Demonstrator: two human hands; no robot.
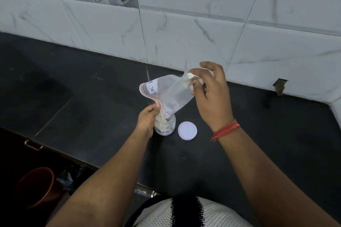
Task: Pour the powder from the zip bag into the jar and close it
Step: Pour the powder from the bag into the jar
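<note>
A clear zip bag (170,92) with a pink zip strip and a white handwritten label hangs upside down over a small clear jar (165,127). The bag's mouth points into the jar's open top. My left hand (148,118) pinches the zip edge right at the jar's rim. My right hand (212,94) holds the bag's raised bottom corner, up and to the right. The bag looks almost empty, with a little pale powder near my right fingers. Pale powder lies in the jar, which carries a handwritten label. The white round lid (187,131) rests flat on the counter just right of the jar.
The jar stands on a black stone counter (92,97) that meets a white marbled tile wall (203,24) behind. The counter's front edge runs diagonally at the lower left, with a reddish bucket (35,188) on the floor below it.
</note>
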